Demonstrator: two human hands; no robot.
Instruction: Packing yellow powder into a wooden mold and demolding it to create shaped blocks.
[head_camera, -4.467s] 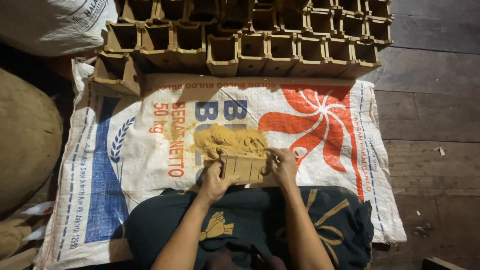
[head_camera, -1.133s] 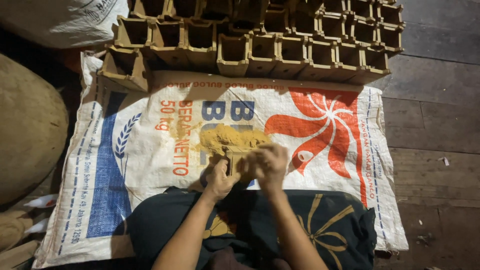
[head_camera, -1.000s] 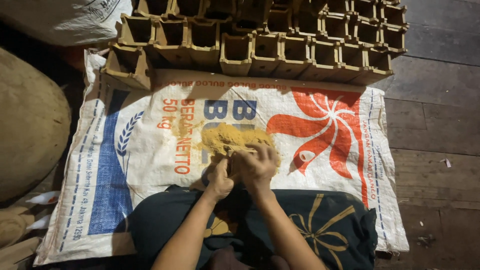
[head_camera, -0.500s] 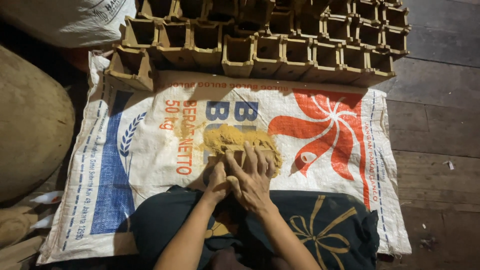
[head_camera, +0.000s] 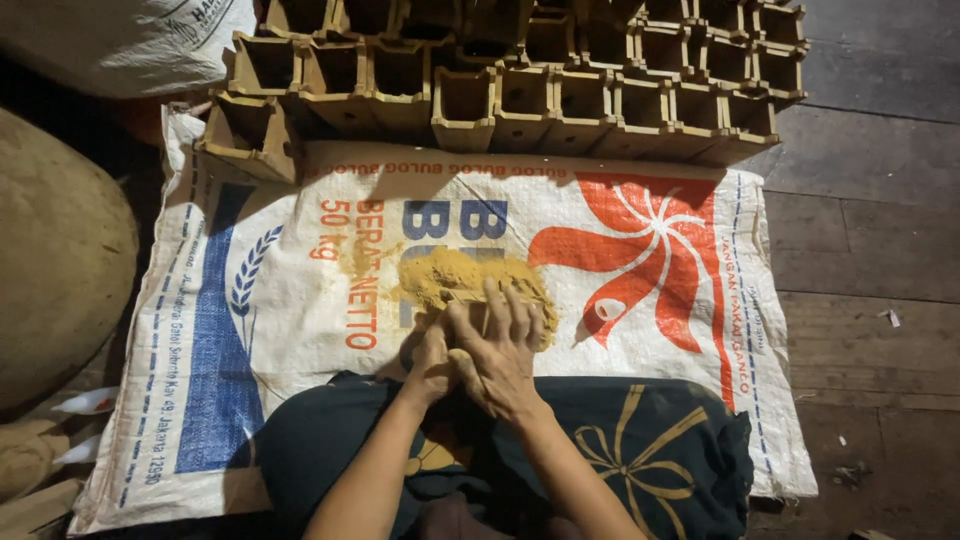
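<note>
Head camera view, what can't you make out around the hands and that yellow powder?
- What lies under the right hand: its flat palm covers it.
- The left hand: mostly hidden behind the right hand, so its grip cannot be told.
- The near edge of the yellow powder: hidden by the fingers.
- The insides of the square moulds: too dark.
- The back rows of moulds: cut off by the top edge.
</note>
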